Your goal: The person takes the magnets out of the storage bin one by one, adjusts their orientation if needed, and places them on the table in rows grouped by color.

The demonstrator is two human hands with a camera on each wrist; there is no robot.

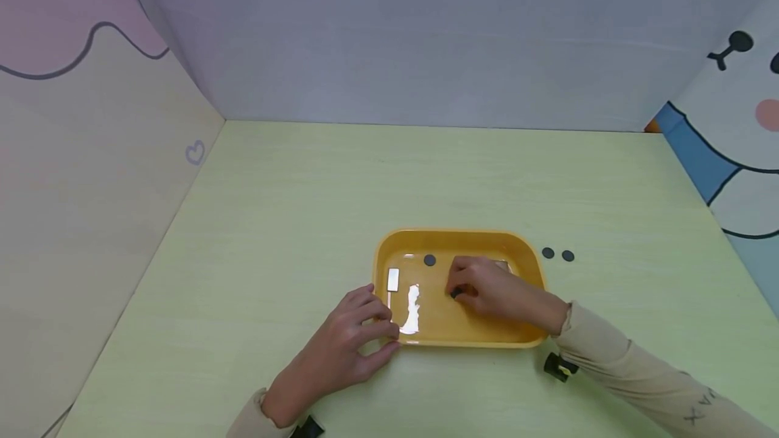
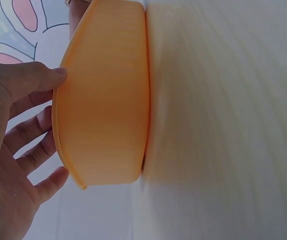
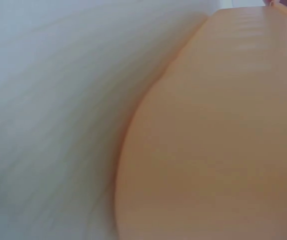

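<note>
A yellow tray (image 1: 462, 343) lies on the table, and my left hand (image 1: 356, 336) holds its near left corner. In the left wrist view the thumb lies on the rim of the tray (image 2: 103, 95), the other fingers reaching behind it. Over the middle of the tray my right hand (image 1: 487, 286) pinches a small black disc (image 1: 456, 293) between thumb and fingers. Another black disc (image 1: 429, 260) lies flat near the far wall inside. A white rectangular piece (image 1: 393, 280) is at the left end, and a pale piece (image 1: 502, 265) shows partly behind the right hand.
Two more black discs (image 1: 558, 255) lie on the pale table (image 1: 292, 222) just right of the tray. Walls with drawn figures border the table at the left, back and right. The outer side of the tray (image 3: 208, 150) fills much of the right wrist view.
</note>
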